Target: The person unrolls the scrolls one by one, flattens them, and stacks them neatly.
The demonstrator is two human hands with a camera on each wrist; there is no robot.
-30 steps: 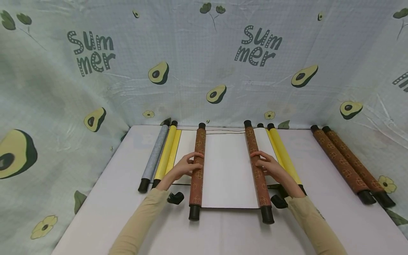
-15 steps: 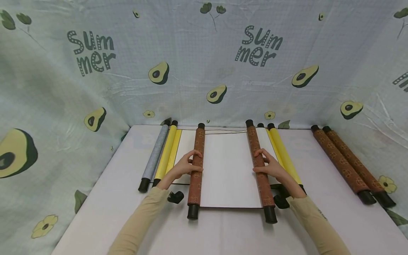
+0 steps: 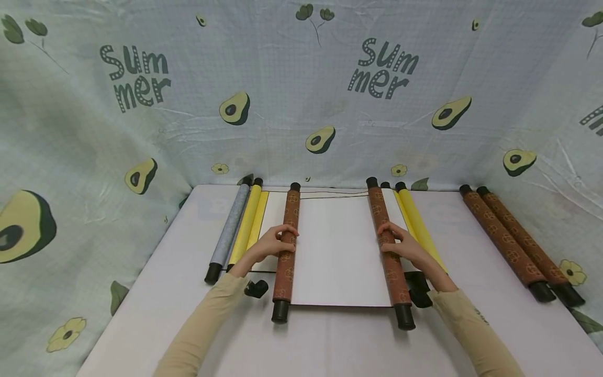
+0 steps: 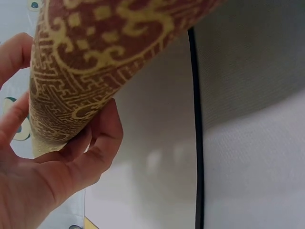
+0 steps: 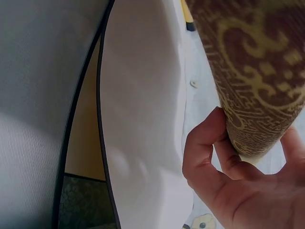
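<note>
A partly unrolled scroll lies across the middle in the head view, its white sheet (image 3: 341, 246) showing between two brown patterned rolls with black ends. My left hand (image 3: 270, 244) grips the left brown roll (image 3: 284, 275) around its middle. On the other side my right hand (image 3: 406, 248) holds the right brown roll (image 3: 395, 277), thumb and fingers curled about it. In the left wrist view the gold-patterned roll (image 4: 102, 52) sits in the fingers of my left hand (image 4: 52, 179), lifted over the surface. The right wrist view has my right hand (image 5: 228, 186) around its roll (image 5: 259, 62).
Beneath lies another scroll, with a yellow roll (image 3: 247, 222) on the left and a yellow roll (image 3: 421, 230) on the right. A grey roll (image 3: 230, 225) lies at far left. Two more brown rolls (image 3: 501, 238) lie side by side at right. A printed cloth (image 3: 292, 78) hangs behind the table.
The two brown rolls have moved apart, the left one leftward and the right one rightward, each with its hand. The white sheet between them shows wider.
</note>
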